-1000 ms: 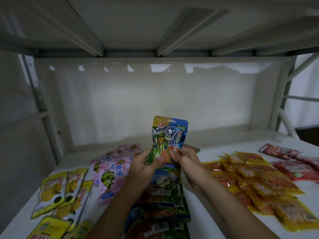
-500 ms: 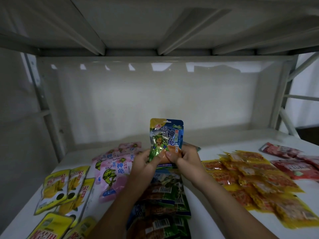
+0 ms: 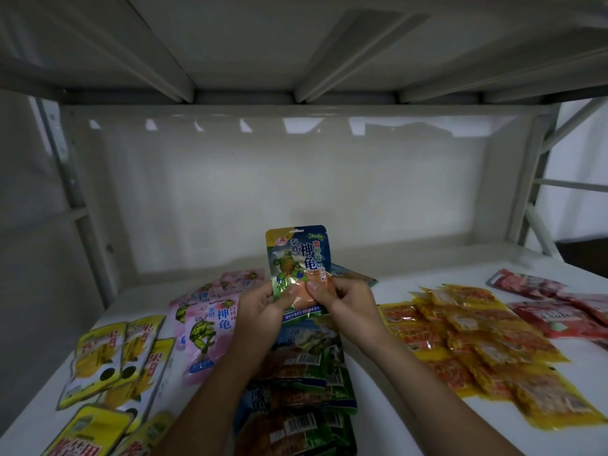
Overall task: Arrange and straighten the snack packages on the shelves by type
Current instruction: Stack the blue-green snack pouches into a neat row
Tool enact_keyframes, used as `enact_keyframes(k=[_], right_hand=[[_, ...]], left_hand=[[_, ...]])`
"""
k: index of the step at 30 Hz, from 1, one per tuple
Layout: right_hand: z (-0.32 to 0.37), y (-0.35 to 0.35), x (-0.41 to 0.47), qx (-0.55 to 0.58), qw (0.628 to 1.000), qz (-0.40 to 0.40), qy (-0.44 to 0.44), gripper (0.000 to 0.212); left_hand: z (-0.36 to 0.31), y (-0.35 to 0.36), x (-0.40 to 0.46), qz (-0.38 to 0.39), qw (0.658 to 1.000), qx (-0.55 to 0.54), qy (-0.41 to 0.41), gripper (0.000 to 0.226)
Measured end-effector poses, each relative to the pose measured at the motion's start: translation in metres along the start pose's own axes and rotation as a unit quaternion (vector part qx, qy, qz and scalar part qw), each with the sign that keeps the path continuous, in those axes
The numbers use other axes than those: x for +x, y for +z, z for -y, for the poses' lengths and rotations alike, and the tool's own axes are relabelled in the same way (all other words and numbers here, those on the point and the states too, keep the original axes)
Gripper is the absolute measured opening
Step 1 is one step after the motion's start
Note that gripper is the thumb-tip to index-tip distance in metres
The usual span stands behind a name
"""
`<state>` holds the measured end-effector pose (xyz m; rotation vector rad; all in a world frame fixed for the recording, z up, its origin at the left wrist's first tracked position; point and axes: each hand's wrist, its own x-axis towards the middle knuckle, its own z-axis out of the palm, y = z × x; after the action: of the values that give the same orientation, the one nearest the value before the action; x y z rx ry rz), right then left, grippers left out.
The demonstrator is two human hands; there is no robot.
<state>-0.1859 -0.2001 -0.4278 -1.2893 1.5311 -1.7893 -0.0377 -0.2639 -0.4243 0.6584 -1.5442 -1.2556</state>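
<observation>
While upright: 1 blue packet (image 3: 298, 258), 2 hands.

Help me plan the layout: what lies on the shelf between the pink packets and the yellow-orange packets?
In the head view, a row of blue-green packets runs between the pink packets and the yellow-orange packets, beneath both hands.

1. White shelf (image 3: 394, 406) carrying the whole spread.
2. Far left, yellow packets (image 3: 108, 360) overlapping.
3. Pink packets (image 3: 210, 327) just beside them.
4. Centre, a row of blue-green packets (image 3: 306, 383).
5. Right, orange-yellow packets (image 3: 477, 347) fanned out.
6. Far right, red packets (image 3: 552, 311).
</observation>
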Motion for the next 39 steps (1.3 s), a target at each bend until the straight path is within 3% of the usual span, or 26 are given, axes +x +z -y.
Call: enact_keyframes(k=[5,9,14,20,24,28,32,37,39], right_hand=[[-0.005,0.002,-0.003,-0.104,0.992,-0.008,-0.068,0.025],[-0.007,0.002,0.0,-0.194,0.972,-0.002,-0.132,0.048],[-0.007,0.003,-0.001,-0.149,0.981,0.013,-0.125,0.048],[-0.008,0.003,0.004,-0.017,0.996,0.013,-0.084,0.037],[-0.009,0.005,0.002,0.002,0.996,0.049,-0.078,0.058],[-0.004,0.008,-0.003,-0.008,0.996,0.066,-0.067,0.043],[0.001,0.009,-0.007,0.051,0.995,0.066,-0.06,0.027],[0.002,0.008,-0.003,0.051,0.997,0.011,-0.054,0.013],[-0.001,0.008,0.0,0.069,0.997,-0.016,-0.033,0.013]], left_hand=[[-0.002,0.001,-0.001,0.017,1.0,0.0,0.002,0.017],[-0.001,-0.001,0.0,0.004,0.996,-0.072,-0.047,0.014],[-0.001,-0.003,0.002,0.008,0.993,-0.103,-0.063,0.016],[-0.001,-0.001,0.002,-0.008,0.992,-0.109,-0.066,0.011],[-0.009,-0.002,0.004,-0.024,0.989,-0.112,-0.089,0.015],[-0.008,-0.008,0.005,-0.014,0.994,-0.09,-0.065,0.02],[-0.01,-0.009,0.003,0.003,0.995,-0.083,-0.057,0.014],[-0.006,-0.004,0.003,0.014,0.998,-0.054,-0.043,0.019],[-0.006,-0.001,0.003,0.028,0.996,-0.071,-0.048,0.008]])
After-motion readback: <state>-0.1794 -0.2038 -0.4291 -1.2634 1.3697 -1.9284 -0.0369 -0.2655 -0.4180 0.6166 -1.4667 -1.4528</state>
